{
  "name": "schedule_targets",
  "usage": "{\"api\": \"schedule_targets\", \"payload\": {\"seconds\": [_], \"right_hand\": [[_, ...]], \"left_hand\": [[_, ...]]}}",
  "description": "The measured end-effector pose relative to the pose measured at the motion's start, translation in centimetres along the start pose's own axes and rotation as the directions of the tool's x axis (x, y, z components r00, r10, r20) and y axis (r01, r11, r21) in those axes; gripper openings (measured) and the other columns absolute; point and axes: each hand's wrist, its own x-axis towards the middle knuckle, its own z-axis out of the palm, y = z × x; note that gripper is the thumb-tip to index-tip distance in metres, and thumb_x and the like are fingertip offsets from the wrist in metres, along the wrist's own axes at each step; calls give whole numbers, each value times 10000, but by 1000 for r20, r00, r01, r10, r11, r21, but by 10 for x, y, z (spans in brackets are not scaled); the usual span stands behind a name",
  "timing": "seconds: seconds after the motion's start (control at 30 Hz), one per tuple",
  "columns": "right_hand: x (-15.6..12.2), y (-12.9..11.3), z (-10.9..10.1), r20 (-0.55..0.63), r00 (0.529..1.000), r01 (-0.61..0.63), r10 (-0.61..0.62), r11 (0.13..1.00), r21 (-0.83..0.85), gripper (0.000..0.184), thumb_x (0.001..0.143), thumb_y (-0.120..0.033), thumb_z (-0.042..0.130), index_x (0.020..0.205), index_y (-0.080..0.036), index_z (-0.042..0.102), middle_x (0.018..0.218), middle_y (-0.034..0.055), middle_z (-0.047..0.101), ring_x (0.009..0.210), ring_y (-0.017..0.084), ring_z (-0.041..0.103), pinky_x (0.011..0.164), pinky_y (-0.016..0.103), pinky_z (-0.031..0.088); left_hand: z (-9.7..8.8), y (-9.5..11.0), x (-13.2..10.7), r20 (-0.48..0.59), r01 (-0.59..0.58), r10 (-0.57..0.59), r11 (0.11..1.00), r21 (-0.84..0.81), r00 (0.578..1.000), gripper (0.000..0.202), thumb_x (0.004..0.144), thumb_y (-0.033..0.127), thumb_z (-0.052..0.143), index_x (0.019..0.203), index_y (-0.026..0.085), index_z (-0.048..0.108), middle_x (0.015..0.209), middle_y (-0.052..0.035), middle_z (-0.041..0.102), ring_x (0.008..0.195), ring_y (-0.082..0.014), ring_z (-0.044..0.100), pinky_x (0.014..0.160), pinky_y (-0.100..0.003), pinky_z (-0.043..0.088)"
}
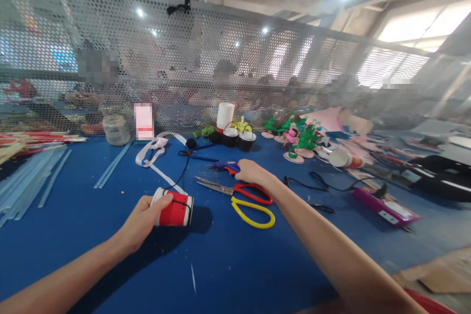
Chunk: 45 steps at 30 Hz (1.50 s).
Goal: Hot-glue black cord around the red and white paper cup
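Observation:
My left hand (145,216) is closed around a red and white paper cup (174,209), lying on its side, with black yarn wrapped around part of it. A strand of that yarn runs up to a small black yarn ball (190,143). Further forward, my right hand (252,170) is closed on the rear of a blue glue gun (225,165) with a red trigger; its fingers are partly hidden. Just in front of the right forearm lie scissors (253,201) with one red and one yellow handle, blades apart. A white ribbon (162,174) curls behind the cup.
Clear glue sticks (33,181) lie at left near a glass jar (116,130). Stacked white cups (225,117), two small black buckets (238,139) and green crafts (307,140) line the back before a perforated screen (165,59). A purple power strip (384,206) sits right.

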Motion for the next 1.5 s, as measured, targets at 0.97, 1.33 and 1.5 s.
{"api": "schedule_targets", "payload": {"seconds": [0.97,1.33,1.5], "right_hand": [[-86,-31,-2,121,877,-16,-464,225,974,186,660,-182,562,836,-130,588,828,59,640,611,104,602,521,202,468],[-94,-36,6,24,946,197,-322,634,748,171,696,-318,552,655,-153,531,439,-38,528,341,59,449,355,167,373],[-98,-37,7,10,957,202,-288,693,692,192,703,-339,529,636,-159,541,420,-34,513,325,64,441,327,165,372]], "left_hand": [[-5,6,-1,0,-127,130,968,215,991,399,691,439,520,438,136,581,390,28,459,407,-68,327,399,-183,251],[-11,3,7,-56,-100,111,981,166,992,358,685,446,525,527,144,636,451,4,544,421,-91,416,411,-188,314],[-11,4,7,-64,-110,117,989,100,991,319,680,423,555,584,137,660,496,-7,584,463,-104,473,457,-193,357]]}}
